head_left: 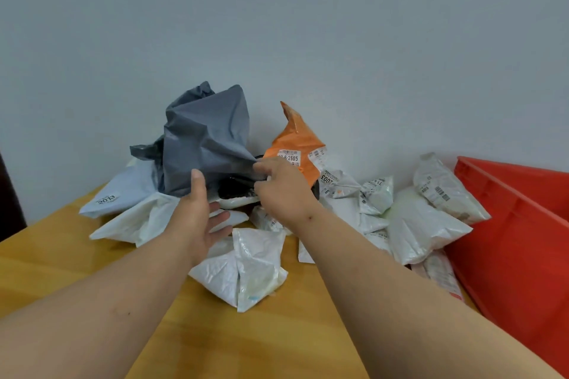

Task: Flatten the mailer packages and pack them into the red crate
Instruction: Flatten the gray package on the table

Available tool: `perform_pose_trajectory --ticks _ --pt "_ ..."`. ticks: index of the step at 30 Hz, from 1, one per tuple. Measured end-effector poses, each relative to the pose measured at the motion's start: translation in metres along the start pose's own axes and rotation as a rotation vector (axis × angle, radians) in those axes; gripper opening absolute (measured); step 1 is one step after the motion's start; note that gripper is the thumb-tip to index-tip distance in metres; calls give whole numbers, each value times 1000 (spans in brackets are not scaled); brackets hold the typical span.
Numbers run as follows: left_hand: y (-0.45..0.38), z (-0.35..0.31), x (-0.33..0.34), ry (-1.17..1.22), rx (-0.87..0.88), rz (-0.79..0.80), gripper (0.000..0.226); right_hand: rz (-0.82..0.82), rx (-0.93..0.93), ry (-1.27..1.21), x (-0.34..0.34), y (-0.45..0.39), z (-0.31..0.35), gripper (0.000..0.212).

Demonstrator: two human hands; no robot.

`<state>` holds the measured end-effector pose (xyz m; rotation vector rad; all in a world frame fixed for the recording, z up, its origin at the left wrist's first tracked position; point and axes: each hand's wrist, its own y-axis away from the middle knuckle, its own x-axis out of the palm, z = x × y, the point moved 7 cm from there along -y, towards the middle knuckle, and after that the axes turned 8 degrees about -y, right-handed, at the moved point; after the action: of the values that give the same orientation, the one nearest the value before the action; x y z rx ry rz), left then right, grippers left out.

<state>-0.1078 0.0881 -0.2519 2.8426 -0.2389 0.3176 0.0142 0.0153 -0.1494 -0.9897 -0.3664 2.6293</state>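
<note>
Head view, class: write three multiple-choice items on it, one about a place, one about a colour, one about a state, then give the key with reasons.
1. Where is the crate?
A. at the table's right edge
B. at the table's left edge
C. under the table

2. What colour is the mailer with the 2605 label?
A. green
B. orange
C. black

3. What is the right hand doing?
A. resting flat on the table
B. pinching the grey mailer
C. reaching into the crate

Key: 1 A, the red wall stands right of the pile. 2 B, its plastic is orange. 3 B, its fingers close on the grey edge while the left hand is open.
</note>
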Motion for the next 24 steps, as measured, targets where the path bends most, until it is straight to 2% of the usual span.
perform_pose_trajectory --ticks 3,6,8,10,12,14,19,24 --pt "12 -1 4 209 -41 34 85 -179 67 -214 -28 19 -1 22" --pt "24 -4 4 313 -44 37 86 -322 164 -334 -57 42 -14 21" --pt "35 -5 2 338 -51 22 78 -368 165 -401 -71 58 -19 25" --pt "43 -3 2 334 -62 27 56 -411 163 -417 -84 76 -25 32" --pt "52 0 3 278 -58 37 26 -408 190 -407 -94 94 -34 29" --pt "59 4 4 200 -41 39 13 -351 263 -361 -98 111 -47 21" --pt "81 6 7 167 32 52 27 -291 442 -183 -103 152 -81 9" --pt "103 -3 -5 94 256 -53 36 -299 423 -160 -109 180 -70 17"
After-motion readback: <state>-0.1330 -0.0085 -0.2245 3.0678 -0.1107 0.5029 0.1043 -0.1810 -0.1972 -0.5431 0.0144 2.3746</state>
